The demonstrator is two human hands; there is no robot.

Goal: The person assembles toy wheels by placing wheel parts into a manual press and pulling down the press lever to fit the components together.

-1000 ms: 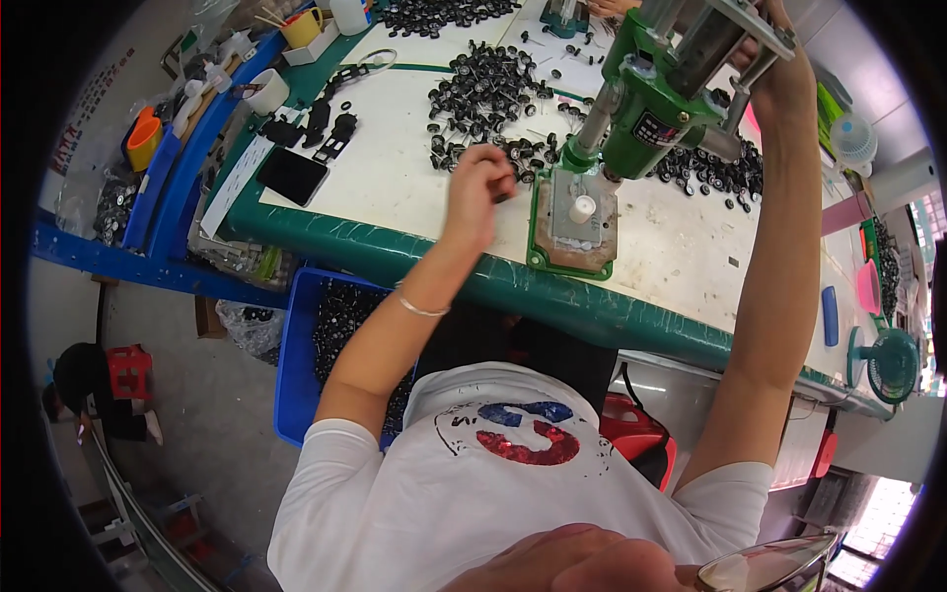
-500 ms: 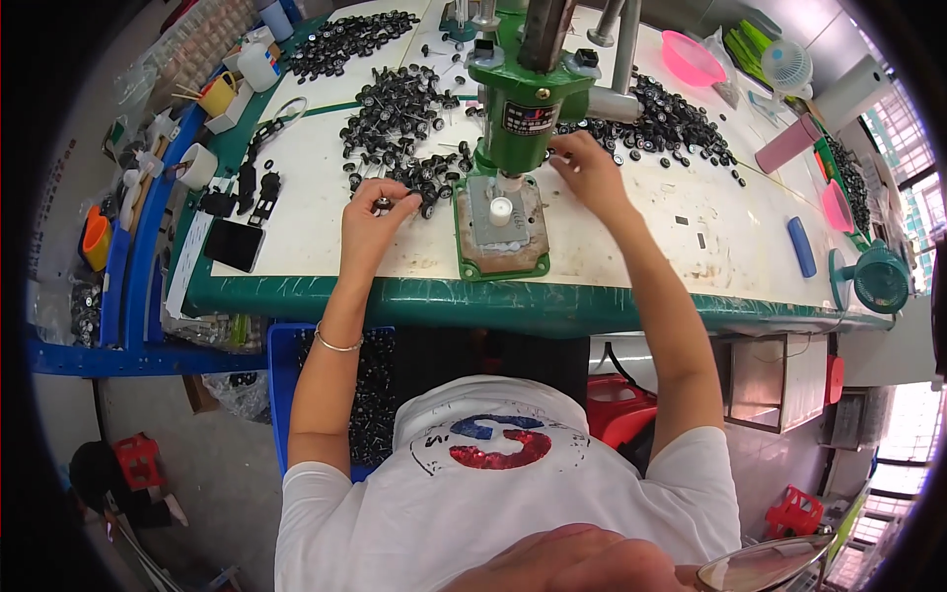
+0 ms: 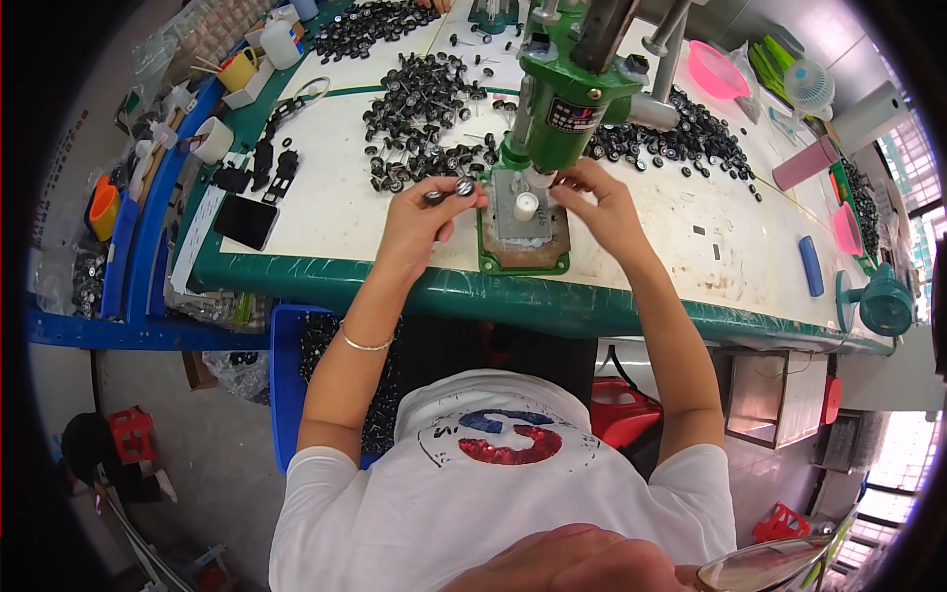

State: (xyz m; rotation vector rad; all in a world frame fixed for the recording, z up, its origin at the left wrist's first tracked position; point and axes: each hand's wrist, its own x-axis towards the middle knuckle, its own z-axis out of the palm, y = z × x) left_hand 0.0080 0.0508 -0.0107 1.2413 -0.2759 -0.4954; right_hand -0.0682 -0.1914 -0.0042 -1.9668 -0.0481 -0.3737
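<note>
A green hand press (image 3: 567,123) stands before me, with a white round holder (image 3: 526,205) on its base plate (image 3: 552,252). Just left of that base, my left hand (image 3: 419,225) is closed on small black wheels; one wheel (image 3: 465,185) with a silvery hub shows at the fingertips, another dark one (image 3: 434,197) beside it. On the holder's other side my right hand (image 3: 607,212) has thumb and fingers bent together close to the press ram. Whatever those right fingertips hold, if anything, is too small to make out. Behind my left hand lies a pile of black wheels on thin metal axles (image 3: 419,109).
More black wheels (image 3: 681,138) lie right of the press. A black phone-like slab (image 3: 247,221) and black plastic parts (image 3: 281,178) lie at left. Pink bowl (image 3: 717,71), blue block (image 3: 811,266) and small teal fan (image 3: 878,299) stand rightward. Another person's hand (image 3: 434,5) shows at the far edge.
My left hand has moved right, from the wheel pile to beside the press base, with wheels in it. The right hand has come slightly nearer and lower by the holder. The view has shifted a little.
</note>
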